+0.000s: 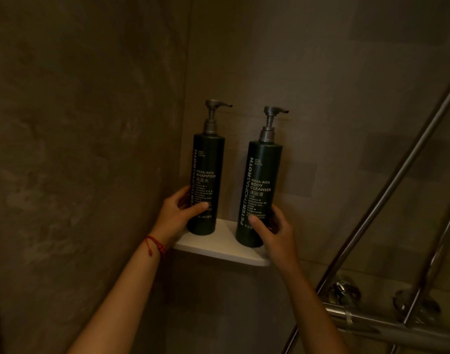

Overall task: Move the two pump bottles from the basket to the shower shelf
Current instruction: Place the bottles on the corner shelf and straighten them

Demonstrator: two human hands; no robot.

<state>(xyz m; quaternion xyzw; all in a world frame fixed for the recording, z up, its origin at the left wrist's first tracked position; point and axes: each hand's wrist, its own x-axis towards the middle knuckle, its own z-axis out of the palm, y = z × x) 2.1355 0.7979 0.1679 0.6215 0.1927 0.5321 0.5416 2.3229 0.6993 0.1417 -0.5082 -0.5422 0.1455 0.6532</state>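
Observation:
Two dark green pump bottles with grey pumps stand upright on a white corner shelf [219, 247] in the shower. The shampoo bottle [207, 164] is on the left, close to the corner. My left hand [179, 213] is wrapped around its lower part. The body cleanser bottle [263, 175] stands on the right, near the shelf's front edge. My right hand [273, 227] grips it near the base. Both pump spouts point right. The basket is out of view.
Brown tiled walls meet in the corner behind the shelf. Chrome shower rails [387, 190] slant up at the right, above a chrome mixer valve [346, 292] at the lower right. A red string bracelet [155, 245] is on my left wrist.

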